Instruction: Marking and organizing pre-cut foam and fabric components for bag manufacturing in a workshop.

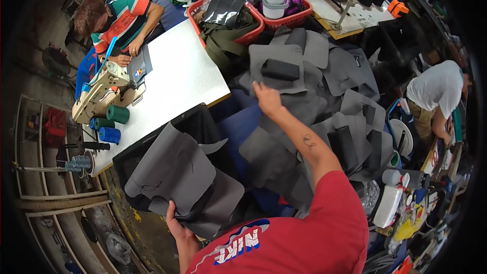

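My left hand (181, 229) grips the near edge of a bundle of grey fabric panels (175, 165), its thumb on top and its other fingers hidden beneath. The panels lie tilted, with black material (195, 122) behind them. Reaching forward, my right hand (267, 99) pinches the near left corner of another grey panel (264, 56), which carries a black folded piece (280, 69). That panel lies on a wide heap of similar grey pieces (299, 106), several with black parts attached.
A co-worker (119, 25) sews at a machine (104, 91) on a white table (187, 66), with thread spools (117, 113) beside it. Red baskets (253, 33) stand behind the heap. Another person (439, 91) bends over at the right. Wooden shelving (61, 203) stands at left.
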A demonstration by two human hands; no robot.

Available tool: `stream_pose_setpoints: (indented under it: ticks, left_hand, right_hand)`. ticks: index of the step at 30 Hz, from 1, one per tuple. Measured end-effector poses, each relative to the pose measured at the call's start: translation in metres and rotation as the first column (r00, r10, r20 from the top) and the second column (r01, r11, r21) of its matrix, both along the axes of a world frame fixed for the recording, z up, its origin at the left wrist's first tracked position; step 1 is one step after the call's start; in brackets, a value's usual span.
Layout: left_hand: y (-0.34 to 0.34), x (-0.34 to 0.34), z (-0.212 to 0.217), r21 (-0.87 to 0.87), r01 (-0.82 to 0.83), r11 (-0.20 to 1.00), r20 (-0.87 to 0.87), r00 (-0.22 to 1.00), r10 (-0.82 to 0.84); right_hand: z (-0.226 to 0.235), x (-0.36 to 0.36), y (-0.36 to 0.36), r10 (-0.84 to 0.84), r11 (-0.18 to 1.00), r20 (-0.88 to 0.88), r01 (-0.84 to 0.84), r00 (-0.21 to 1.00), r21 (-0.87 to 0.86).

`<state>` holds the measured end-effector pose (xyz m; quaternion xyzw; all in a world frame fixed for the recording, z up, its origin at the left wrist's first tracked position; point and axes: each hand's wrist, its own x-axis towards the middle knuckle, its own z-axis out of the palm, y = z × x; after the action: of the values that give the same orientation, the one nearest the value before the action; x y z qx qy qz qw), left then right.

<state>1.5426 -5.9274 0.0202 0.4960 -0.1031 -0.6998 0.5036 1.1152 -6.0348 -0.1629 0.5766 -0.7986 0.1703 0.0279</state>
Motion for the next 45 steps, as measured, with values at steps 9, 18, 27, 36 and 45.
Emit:
stream_pose_setpoints:
  ticks: [9,18,27,36,45]
  left_hand:
    - [-0.001,0.003,0.001,-0.003,-0.016,1.0,0.02,1.0,0.016]
    - [0.013,0.016,0.005,-0.016,-0.016,1.0,-0.037,0.999,0.016]
    - [0.02,0.052,-0.007,-0.009,-0.107,0.994,-0.01,0.994,0.107]
    - [0.026,0.088,-0.01,0.014,-0.16,0.987,-0.049,0.986,0.161]
    - [0.036,0.101,-0.009,0.032,-0.129,0.991,-0.066,0.989,0.131]
  right_hand:
    - [0.146,-0.12,0.026,0.183,0.538,0.704,0.529,0.686,-0.656]
    - [0.231,-0.113,0.029,0.374,0.461,0.71,0.544,0.596,-0.701]
    - [0.247,-0.126,0.04,-0.081,0.811,0.323,0.25,0.943,-0.529]
    - [0.167,-0.171,0.048,0.482,0.669,0.629,0.207,0.61,-0.714]
    - [0.125,-0.138,0.111,0.495,0.51,0.55,0.288,0.672,-0.81]
